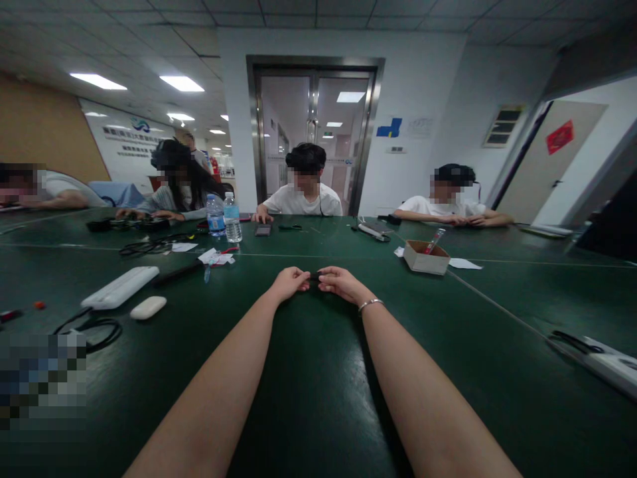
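Note:
Both my arms stretch forward over the dark green table (318, 372). My left hand (290, 281) and my right hand (340, 281) meet at the middle, fingers curled and pinched on a small dark object (314, 275) held between them. The object is too small to name. A thin bracelet sits on my right wrist (371, 304).
A small cardboard box (425, 257) with a red pen stands right of my hands. Two water bottles (225, 218) stand at the back left. A white power strip (119, 287), a white case (148, 307) and black cables lie left. Another power strip (604, 364) lies right. Several people sit opposite.

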The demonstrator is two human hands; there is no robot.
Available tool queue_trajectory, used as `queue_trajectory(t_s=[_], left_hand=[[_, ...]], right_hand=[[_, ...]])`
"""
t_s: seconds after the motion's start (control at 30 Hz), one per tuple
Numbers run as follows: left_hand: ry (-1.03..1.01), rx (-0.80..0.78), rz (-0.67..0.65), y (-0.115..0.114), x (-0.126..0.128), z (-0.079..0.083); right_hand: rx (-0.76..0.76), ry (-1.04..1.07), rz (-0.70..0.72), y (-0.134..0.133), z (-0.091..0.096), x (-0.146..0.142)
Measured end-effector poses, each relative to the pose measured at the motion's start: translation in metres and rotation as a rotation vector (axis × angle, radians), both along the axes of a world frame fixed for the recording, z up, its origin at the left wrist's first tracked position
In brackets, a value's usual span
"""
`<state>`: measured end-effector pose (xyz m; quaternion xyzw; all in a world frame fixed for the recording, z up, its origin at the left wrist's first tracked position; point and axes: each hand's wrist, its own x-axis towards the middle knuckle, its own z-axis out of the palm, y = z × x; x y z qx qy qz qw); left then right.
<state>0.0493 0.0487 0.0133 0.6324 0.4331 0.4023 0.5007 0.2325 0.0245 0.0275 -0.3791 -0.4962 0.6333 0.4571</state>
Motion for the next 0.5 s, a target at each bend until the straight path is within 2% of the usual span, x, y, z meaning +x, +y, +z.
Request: queue_trajectory(t_s=[0.1, 0.23, 0.5], left_hand=[[0.216, 0.148, -0.033, -0.0002, -0.0007, -0.0021], [0.350, 0.280, -0.051, -0.0032, -0.0016, -0.0006], [0.371, 0.220, -0.032, -0.0044, 0.0009, 0.0038]], right_hand=[[-0.006, -0.006, 0.000, 0.0014, -0.0008, 0.0005], [-0.004, -0.015, 0.030, 0.0005, 0.0002, 0.0013], [0.012, -0.001, 0.079, -0.0011, 0.0008, 0.0016]])
